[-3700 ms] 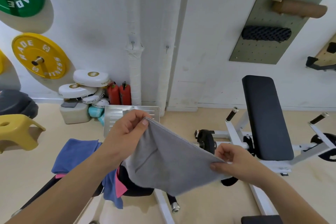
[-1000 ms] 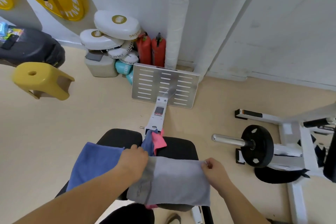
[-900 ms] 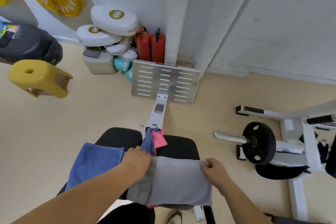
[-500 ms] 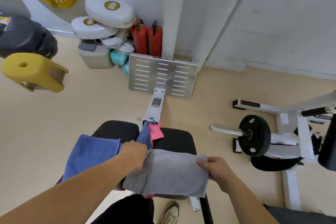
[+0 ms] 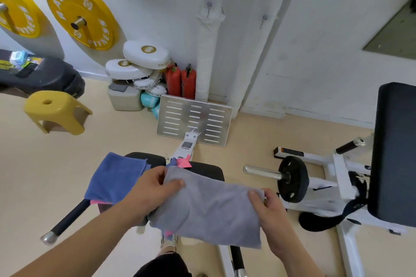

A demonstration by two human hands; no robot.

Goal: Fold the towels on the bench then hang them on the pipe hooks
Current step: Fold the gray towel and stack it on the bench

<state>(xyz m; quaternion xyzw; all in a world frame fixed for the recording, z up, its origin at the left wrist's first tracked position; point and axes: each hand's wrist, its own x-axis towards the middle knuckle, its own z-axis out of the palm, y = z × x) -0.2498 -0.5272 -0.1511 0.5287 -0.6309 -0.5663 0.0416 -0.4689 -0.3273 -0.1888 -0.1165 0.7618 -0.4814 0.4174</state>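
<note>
Grey towel (image 5: pixel 209 204), head view, the only view supplied. It is folded into a flat oblong at about six o'clock in the frame, over the near end of the black bench (image 5: pixel 209 170). Whether it rests on the pad or is held just clear of it cannot be told.

The left hand (image 5: pixel 153 189) grasps the towel's far left corner, thumb on top and fingers curled round the edge. The right hand (image 5: pixel 267 209) pinches the right edge. Neither hand is free.

A blue towel (image 5: pixel 117 177) lies at nine o'clock from the grey one, draped over the bench's left side. A pink towel (image 5: pixel 183 163) shows a corner at twelve o'clock, just beyond the left hand.

The wrapped pipe (image 5: pixel 208 51) stands against the wall at twelve o'clock, well apart from the bench. A small hook (image 5: pixel 209 4) sits high on it, with nothing hung there.

Assessment: folding of the grey towel appears finished or nearly so, and hanging is not yet begun. The next move calls for lifting the towel toward twelve o'clock with the layers kept pinched together, then catching it on the hook without the fold opening.
</note>
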